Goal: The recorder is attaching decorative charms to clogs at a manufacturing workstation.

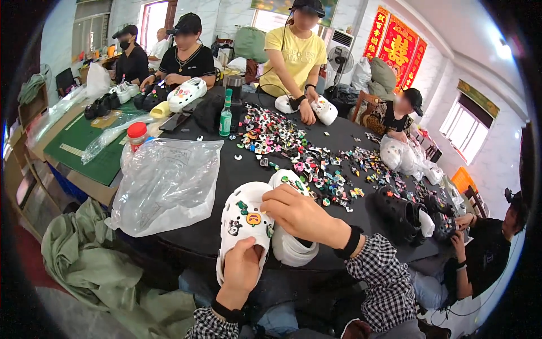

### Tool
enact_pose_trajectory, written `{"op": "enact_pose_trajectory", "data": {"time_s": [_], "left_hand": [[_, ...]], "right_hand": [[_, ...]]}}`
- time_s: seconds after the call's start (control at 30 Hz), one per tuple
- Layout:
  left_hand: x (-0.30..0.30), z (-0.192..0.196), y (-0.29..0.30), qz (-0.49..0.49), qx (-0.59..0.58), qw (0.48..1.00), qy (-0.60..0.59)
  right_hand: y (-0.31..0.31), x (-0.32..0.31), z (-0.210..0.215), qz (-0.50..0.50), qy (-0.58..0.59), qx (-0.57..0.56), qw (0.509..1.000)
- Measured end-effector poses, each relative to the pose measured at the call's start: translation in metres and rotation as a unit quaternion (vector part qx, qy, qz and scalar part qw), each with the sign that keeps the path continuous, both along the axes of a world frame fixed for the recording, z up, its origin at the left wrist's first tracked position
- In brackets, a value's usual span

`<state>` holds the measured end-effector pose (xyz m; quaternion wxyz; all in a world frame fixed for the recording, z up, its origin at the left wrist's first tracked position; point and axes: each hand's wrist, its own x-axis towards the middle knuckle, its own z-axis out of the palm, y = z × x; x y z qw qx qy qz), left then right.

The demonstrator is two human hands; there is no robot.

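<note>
My left hand grips a white clog at its heel opening, thumb over the rim, toe pointing away from me. Charms dot its upper: an orange one, a black-and-white figure and green pieces. My right hand is closed in a pinch against the clog's right side; whatever lies between its fingertips is hidden. Just beneath that hand, a second white clog rests on the table, with green charms near its toe and part of it covered by my hand.
Loose colourful charms spread across the black table. A clear plastic bag lies left, near a red-lidded jar and green bottle. Black clogs stand at right. Several people work around the table, one handling white clogs.
</note>
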<state>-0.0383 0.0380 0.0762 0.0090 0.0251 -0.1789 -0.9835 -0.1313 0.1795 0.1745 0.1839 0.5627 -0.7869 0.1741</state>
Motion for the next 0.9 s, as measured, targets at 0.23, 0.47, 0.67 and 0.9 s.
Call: {"op": "enact_pose_trajectory", "data": {"time_s": [0.23,0.47,0.67,0.9], "left_hand": [[0.001,0.002,0.002,0.008,0.01,1.0,0.011],[0.005,0.0,0.005,0.007,0.01,1.0,-0.003],[0.004,-0.003,0.001,-0.005,0.017,1.0,-0.01],[0.005,-0.003,0.001,-0.009,0.021,1.0,-0.001]], "right_hand": [[-0.001,0.001,-0.006,-0.051,-0.06,-0.058,0.995],[-0.01,0.002,0.021,-0.077,-0.218,-0.06,0.971],[-0.02,-0.006,0.022,-0.088,-0.288,-0.026,0.953],[-0.026,-0.013,0.027,-0.054,-0.14,0.051,0.987]]}}
